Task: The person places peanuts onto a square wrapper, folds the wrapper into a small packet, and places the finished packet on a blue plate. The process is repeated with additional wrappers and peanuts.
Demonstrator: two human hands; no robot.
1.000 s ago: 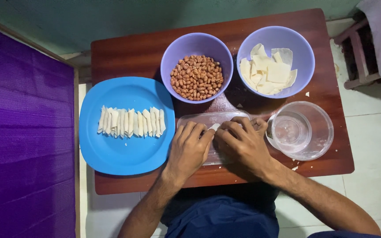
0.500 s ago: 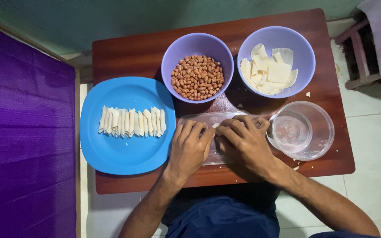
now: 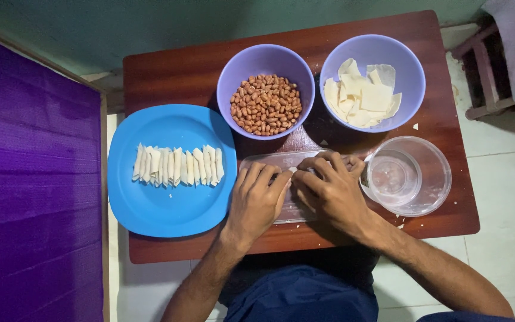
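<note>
Both my hands rest side by side on a clear plastic board (image 3: 269, 162) at the front middle of the small brown table (image 3: 174, 71). My left hand (image 3: 258, 200) and my right hand (image 3: 329, 192) have fingers curled together over a small pale piece of dough wrapper (image 3: 293, 170), which is almost hidden between the fingertips. A blue plate (image 3: 162, 206) to the left carries a row of several rolled white wrappers (image 3: 177, 165).
A purple bowl of peanuts (image 3: 266, 105) stands behind the board. A second purple bowl (image 3: 369, 56) holds flat pale wrapper squares (image 3: 362, 95). A clear glass bowl (image 3: 409, 174) sits to the right. A purple panel (image 3: 31, 179) borders the left; a wooden stool (image 3: 478, 65) stands far right.
Both hands stay on the board with only slight finger movement over the wrapper. Nothing else has shifted.
</note>
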